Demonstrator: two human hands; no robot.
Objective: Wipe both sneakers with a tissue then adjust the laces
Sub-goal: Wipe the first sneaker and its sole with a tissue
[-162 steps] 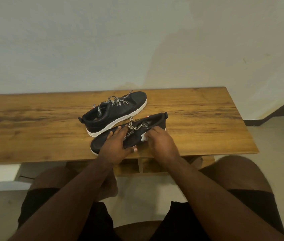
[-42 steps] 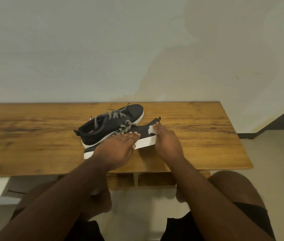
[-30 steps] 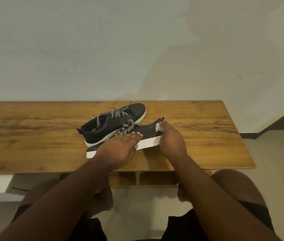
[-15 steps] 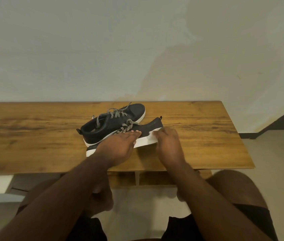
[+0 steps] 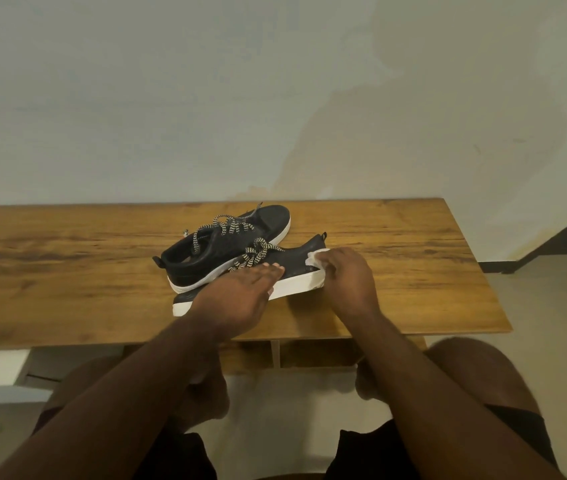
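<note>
Tissue [image 5: 316,255] pressed on near sneaker [image 5: 296,263] — no readable branding.

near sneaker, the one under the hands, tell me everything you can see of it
The near sneaker is black with a white sole and black-and-white patterned laces, loose and untied. It rests on the wooden table, heel end to the right, toe end to the left, close in front of the other sneaker. The left hand presses flat on its middle; the right hand holds a white tissue against the heel end.
</note>
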